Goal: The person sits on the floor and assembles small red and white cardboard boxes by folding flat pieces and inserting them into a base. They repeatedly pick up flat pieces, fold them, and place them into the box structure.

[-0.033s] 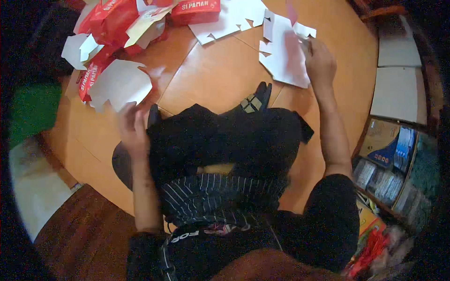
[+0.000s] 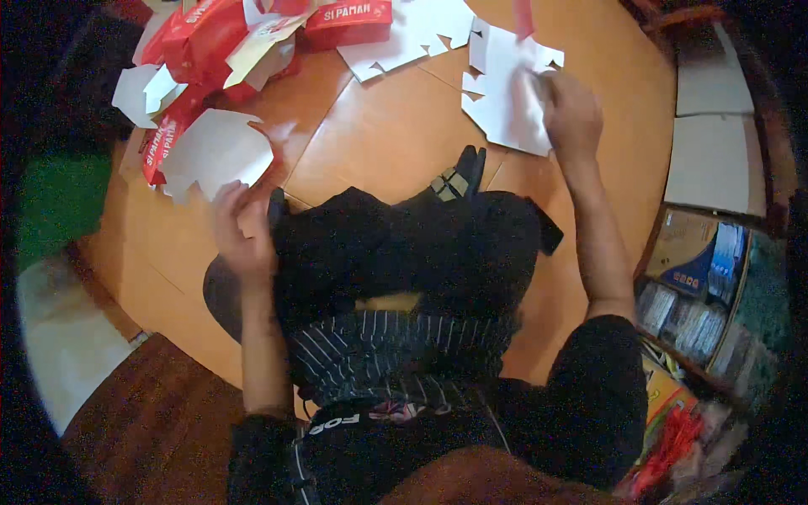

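Observation:
At the far right, my right hand (image 2: 574, 116) has its fingers curled at a flat, white cardboard box blank (image 2: 505, 109) with notched edges and small flaps. Its fingertips are partly hidden, and a blurred red strip (image 2: 523, 18) shows just beyond. On the left, my left hand (image 2: 244, 229) is raised beside my knee with the fingers apart and nothing in them. Just ahead of those fingers lies the pale inside of an open red carton (image 2: 219, 151).
A heap of red folded cartons (image 2: 202, 42) fills the far left of the orange tiled floor (image 2: 362, 126). More white blanks (image 2: 412, 38) lie at the far middle. Along the right stands a box of packets (image 2: 686, 320). Brown cloth (image 2: 151, 404) lies near left.
My left hand has shifted slightly and its fingers show more sharply. The right hand has barely moved at the blank, and the strip beyond it looks redder.

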Demonstrator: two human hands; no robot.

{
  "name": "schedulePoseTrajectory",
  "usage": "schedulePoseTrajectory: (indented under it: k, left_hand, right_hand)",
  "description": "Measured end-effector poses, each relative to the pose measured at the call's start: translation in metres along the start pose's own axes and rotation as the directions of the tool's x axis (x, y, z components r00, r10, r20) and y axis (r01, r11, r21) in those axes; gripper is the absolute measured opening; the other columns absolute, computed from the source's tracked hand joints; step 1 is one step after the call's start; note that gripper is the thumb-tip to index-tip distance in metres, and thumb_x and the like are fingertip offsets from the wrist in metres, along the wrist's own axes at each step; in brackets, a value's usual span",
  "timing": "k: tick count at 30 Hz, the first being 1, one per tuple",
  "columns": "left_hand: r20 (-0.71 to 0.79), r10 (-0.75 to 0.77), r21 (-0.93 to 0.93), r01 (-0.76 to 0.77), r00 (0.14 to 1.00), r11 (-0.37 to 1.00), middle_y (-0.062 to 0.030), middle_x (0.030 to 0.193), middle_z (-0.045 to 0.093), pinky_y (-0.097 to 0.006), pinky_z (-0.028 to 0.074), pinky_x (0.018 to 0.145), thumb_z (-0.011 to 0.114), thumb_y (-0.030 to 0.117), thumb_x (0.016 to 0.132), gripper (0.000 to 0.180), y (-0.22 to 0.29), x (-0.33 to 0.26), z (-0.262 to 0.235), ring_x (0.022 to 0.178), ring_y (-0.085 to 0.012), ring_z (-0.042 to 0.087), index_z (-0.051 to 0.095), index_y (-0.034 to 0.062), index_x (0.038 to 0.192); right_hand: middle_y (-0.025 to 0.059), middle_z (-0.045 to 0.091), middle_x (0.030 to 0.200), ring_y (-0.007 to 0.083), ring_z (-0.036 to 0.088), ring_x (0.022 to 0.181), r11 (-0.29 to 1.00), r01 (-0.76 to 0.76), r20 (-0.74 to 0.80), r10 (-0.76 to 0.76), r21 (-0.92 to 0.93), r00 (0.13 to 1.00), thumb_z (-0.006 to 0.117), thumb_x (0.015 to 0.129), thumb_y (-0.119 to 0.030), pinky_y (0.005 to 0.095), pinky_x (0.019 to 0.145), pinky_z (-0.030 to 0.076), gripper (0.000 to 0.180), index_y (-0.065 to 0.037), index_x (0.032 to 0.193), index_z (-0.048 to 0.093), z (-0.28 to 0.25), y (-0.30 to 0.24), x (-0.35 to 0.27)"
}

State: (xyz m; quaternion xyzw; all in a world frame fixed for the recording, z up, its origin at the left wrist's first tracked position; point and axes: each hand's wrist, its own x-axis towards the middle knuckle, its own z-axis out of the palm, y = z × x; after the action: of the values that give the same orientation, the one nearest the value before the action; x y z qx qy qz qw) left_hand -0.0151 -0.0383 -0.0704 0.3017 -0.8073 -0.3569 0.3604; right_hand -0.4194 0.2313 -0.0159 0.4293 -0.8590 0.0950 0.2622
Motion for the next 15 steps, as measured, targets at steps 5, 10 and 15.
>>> schedulePoseTrajectory:
  k: [5,10,15]
  left_hand:
    - [0.200,0.539,0.339,-0.574,0.818,0.746,-0.0187,0.143,0.047,-0.051,0.034,0.110,0.079,0.022,0.080,0.057,0.134,0.013,0.018,0.134,-0.0384,0.044,0.053,0.0114,0.130]
    - [0.829,-0.198,0.424,-0.356,0.523,0.833,-0.0163,0.109,0.070,-0.043,0.052,0.084,0.077,0.025,0.081,0.032,0.165,0.014,0.012,0.101,-0.0358,0.066,0.064,0.0117,0.107]
    - [0.798,-0.136,0.191,-0.031,0.588,0.981,-0.0163,0.085,0.072,-0.040,0.054,0.069,0.076,0.020,0.084,0.020,0.112,-0.020,0.003,0.079,-0.0325,0.071,0.068,0.0059,0.096]
  right_hand:
    - [-0.0038,0.071,0.098,0.0190,0.064,0.107,0.834,0.385,0.090,-0.452,0.396,0.887,0.065,0.080,-0.008,0.0520,0.106,0.035,0.022,-0.022,0.096,0.070,-0.084,-0.080,-0.039]
    - [-0.0085,0.071,0.105,0.0168,0.060,0.116,0.728,0.360,0.060,-0.481,0.584,0.875,0.068,0.076,-0.004,0.0567,0.114,0.026,0.025,-0.023,0.092,0.070,-0.119,-0.103,-0.079]
    - [0.0150,0.054,0.137,0.0323,0.050,0.129,0.702,-0.382,0.228,0.308,0.601,0.924,0.076,0.079,-0.019,0.0459,0.114,0.032,0.053,-0.007,0.127,0.056,-0.059,-0.017,-0.151]
